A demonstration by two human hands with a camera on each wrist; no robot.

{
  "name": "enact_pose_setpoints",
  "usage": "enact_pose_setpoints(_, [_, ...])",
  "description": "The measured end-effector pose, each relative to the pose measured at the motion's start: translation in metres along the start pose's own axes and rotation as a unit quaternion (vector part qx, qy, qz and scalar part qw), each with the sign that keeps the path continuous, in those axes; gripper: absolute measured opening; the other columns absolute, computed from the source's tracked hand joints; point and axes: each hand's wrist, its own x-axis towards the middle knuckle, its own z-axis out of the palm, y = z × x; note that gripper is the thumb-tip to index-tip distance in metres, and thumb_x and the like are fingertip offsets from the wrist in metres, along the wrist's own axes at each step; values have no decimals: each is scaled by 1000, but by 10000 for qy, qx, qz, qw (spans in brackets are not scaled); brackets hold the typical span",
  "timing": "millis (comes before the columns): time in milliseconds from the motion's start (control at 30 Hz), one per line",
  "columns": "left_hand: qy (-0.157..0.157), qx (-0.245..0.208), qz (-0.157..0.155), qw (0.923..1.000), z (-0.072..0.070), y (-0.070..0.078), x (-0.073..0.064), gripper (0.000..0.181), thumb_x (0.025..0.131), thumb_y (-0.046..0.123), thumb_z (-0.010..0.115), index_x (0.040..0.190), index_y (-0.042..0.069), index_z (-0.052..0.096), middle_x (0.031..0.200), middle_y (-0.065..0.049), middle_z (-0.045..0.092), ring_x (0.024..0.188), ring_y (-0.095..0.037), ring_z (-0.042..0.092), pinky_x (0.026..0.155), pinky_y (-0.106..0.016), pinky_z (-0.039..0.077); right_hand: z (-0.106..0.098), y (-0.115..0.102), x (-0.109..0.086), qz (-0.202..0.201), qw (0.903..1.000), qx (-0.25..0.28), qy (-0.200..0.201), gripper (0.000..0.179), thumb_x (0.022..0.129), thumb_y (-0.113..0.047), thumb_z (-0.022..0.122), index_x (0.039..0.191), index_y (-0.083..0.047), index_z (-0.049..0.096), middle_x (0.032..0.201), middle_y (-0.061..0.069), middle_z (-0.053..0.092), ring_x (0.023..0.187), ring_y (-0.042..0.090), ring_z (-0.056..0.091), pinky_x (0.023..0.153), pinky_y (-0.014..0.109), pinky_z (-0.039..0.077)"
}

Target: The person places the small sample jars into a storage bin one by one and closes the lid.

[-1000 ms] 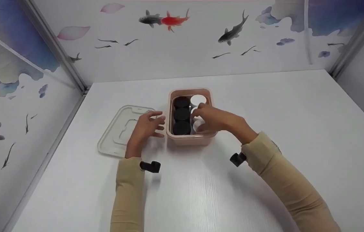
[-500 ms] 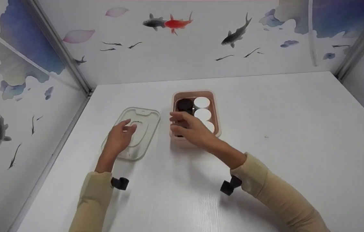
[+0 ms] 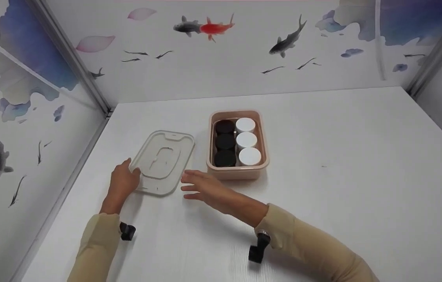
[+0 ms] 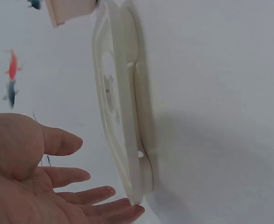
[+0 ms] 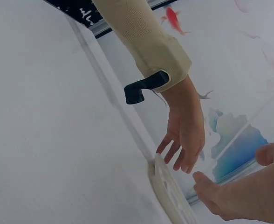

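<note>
A translucent pale lid (image 3: 175, 158) lies flat on the white table. At its left edge is my left hand (image 3: 122, 182), its fingers extended in the left wrist view, the lowest fingertips at the lid's rim (image 4: 133, 177); firm contact I cannot tell. My right hand (image 3: 209, 191) hovers off the lid's right side with spread fingers and holds nothing. Just beyond it stands a pink plastic box (image 3: 240, 173), uncovered. Inside stand a column of black-topped round containers (image 3: 225, 141) on the left and a column of white-topped ones (image 3: 246, 140) on the right.
The white table (image 3: 322, 196) is bounded by a back wall (image 3: 221, 74) with printed fish and by a left side panel (image 3: 21, 156). Small black wrist-worn devices (image 3: 258, 247) stick out from the sleeves.
My right hand has come out of the box, down and left toward the lid. My left hand has moved left from beside the box, across the lid, to its left edge.
</note>
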Motion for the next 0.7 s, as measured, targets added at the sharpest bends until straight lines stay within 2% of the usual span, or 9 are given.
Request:
enact_pose_setpoints(100, [133,38,-40,9999,-1,-6,2,54,101,9,42,146,-19,31,146,-44,36,138,-56,36,115,-62,37,1,6,13,374,9983,355,287,64,104,-32,50,154,2,29,154,24,40,141,37,45,115,42,46])
enact_pose_setpoints(200, [125,50,-136,9998,-4,-12,2,53,99,7,43,144,-21,33,141,-45,41,134,-55,42,112,-61,42,1,13,24,582,9950,689,418,68,105,-37,48,156,2,25,155,26,39,142,38,44,115,42,46])
enact_pose_setpoints(300, [27,-45,-339,9994,-9,-17,2,53,99,8,44,143,-20,35,137,-44,47,127,-53,51,103,-55,51,1,21,30,574,9928,1001,307,71,106,-38,45,157,4,20,157,27,35,145,39,41,117,43,44])
enact_pose_setpoints(400, [-157,-288,-592,9977,-15,-20,4,52,101,10,44,143,-19,37,136,-41,50,119,-48,60,91,-44,59,1,26,34,443,9926,1130,101,71,106,-38,42,157,6,17,160,27,30,147,40,37,119,44,41])
enact_pose_setpoints(467, [-271,-478,-740,9957,-18,-20,4,52,101,12,45,143,-18,39,137,-40,51,114,-43,64,84,-35,60,1,28,34,361,9930,1128,10,71,107,-38,40,157,5,16,161,27,28,147,40,35,120,45,39])
enact_pose_setpoints(567, [-297,-665,-776,9943,-20,-22,5,50,99,12,46,139,-18,45,134,-39,54,95,-31,70,74,-26,57,1,27,35,304,9931,1132,5,70,107,-37,40,157,6,16,161,27,27,148,40,34,121,45,37])
enact_pose_setpoints(700, [-243,-887,-704,9933,-21,-24,2,48,97,10,47,136,-19,48,130,-39,56,74,-12,67,65,-21,55,2,25,33,357,9943,993,129,68,107,-34,41,156,7,17,161,28,26,148,41,33,121,46,37])
